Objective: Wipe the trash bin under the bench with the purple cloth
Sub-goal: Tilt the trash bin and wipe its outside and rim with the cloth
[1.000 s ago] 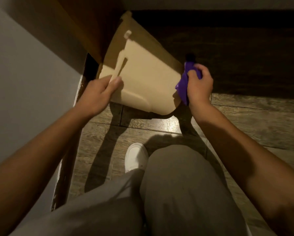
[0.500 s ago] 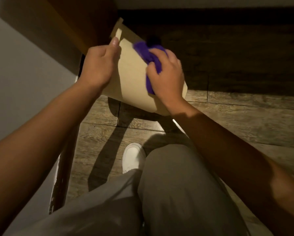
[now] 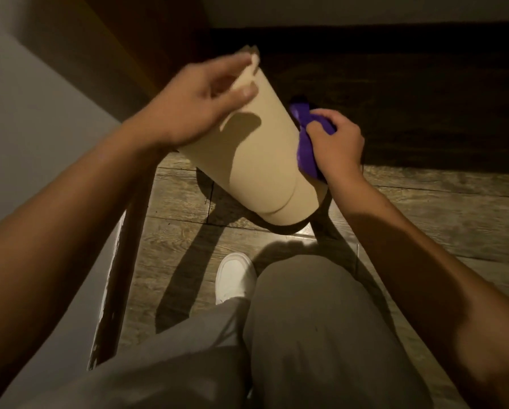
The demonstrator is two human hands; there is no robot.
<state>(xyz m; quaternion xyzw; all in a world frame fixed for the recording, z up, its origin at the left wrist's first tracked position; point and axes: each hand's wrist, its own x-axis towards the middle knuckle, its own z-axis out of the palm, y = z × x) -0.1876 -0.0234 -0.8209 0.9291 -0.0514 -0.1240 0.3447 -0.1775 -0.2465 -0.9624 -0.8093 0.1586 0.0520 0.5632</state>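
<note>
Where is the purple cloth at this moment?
In the head view, the purple cloth is bunched in the right hand, pressed against the right side of the tilted beige trash bin.

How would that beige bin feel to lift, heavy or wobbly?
Probably light: the left hand alone tilts the trash bin by its rim. Its smooth tapered wall looks stiff yet slippery, and tilted on the floor's edge it might roll.

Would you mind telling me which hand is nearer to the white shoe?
Right. The right hand, pressing the purple cloth on the bin's side, sits lower, closer to the white shoe. The left hand grips the bin's upper rim, farther away.
</note>
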